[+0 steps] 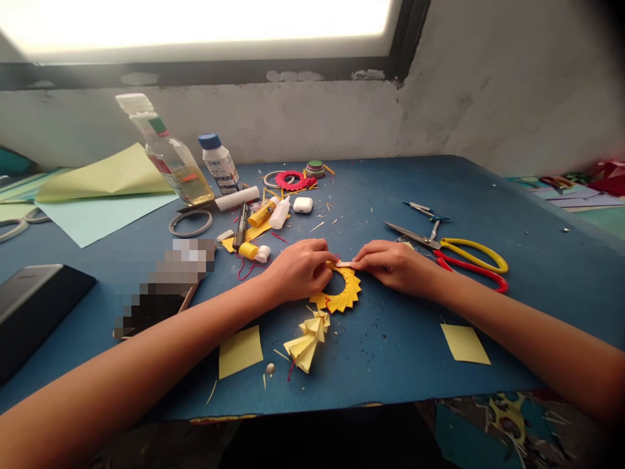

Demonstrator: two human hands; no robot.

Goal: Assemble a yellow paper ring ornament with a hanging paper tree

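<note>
A yellow folded-paper ring with a toothed outer edge lies flat on the blue table. At its top edge a small pale strip spans between my two hands. My left hand is closed, its fingertips pinching at the strip's left end, and it covers the ring's upper left side. My right hand pinches the strip's right end between thumb and fingers. Below the ring lies a pale yellow pleated paper piece with red thread. Whether the strip is paper or tape I cannot tell.
Large scissors and a compass lie right. Yellow paper squares flank the front. Behind my left hand are a glue stick, white bottle, glass bottle and red ring. A phone lies left.
</note>
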